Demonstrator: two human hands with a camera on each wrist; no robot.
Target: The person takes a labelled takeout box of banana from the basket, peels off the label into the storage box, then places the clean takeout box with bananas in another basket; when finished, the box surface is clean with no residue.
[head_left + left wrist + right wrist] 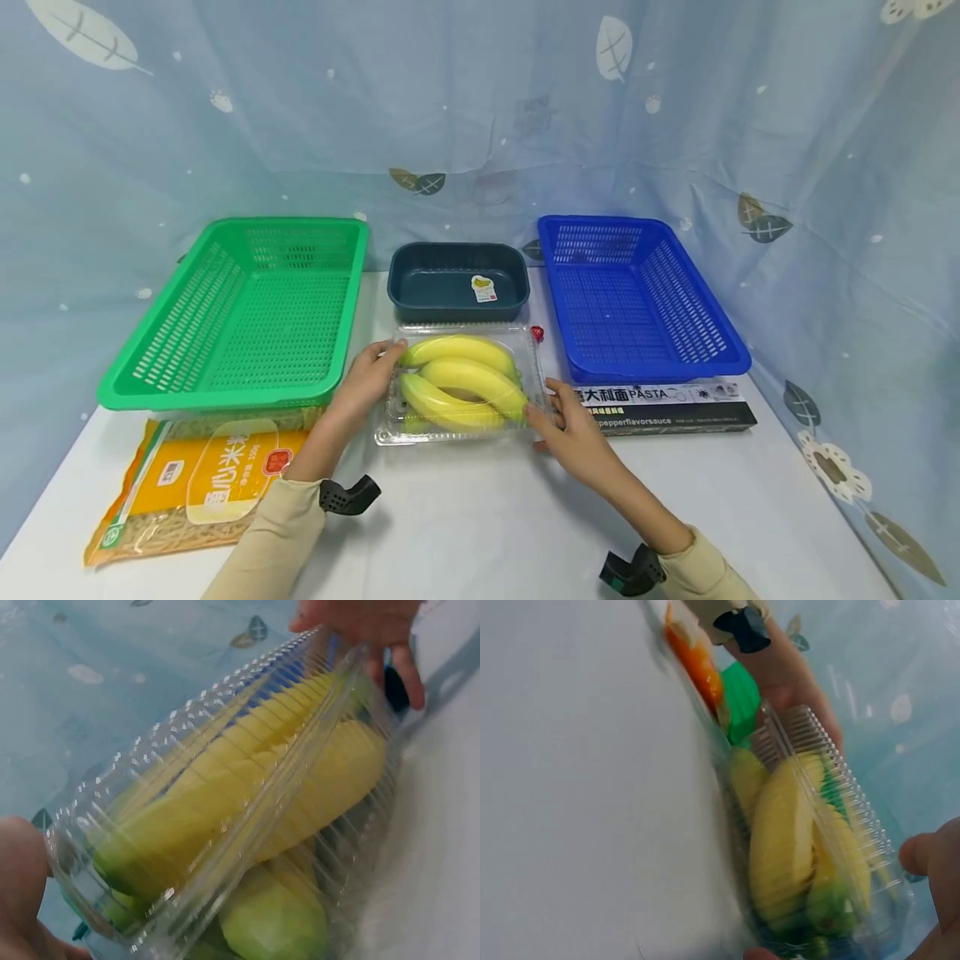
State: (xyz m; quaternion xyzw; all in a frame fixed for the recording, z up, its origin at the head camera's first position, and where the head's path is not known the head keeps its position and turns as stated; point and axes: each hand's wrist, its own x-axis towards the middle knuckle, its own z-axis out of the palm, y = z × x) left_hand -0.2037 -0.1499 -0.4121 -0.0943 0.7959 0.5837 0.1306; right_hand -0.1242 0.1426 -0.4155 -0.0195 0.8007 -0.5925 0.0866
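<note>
Two mesh baskets take up the widest ground: a green basket at centre left of the head view and a blue basket at centre right, both sitting at the back of the white table, with a dark teal tray between them. At lower left lies a yellow bag of noodles, partly tucked under the green basket's front edge; a long black pasta box lies just in front of the blue basket.

Centre frame, a clear plastic clamshell of bananas rests on the table in front of the teal tray. The left hand grips its left end, fingers curled over the lid edge, and the right hand holds the right end, fingertips pressed to the rim. Holding both short ends likely keeps the flimsy shell level and its lid closed. In the left wrist view the ribbed lid sits over the yellow fruit. A small red object lies behind the clamshell; its kind cannot be told.
</note>
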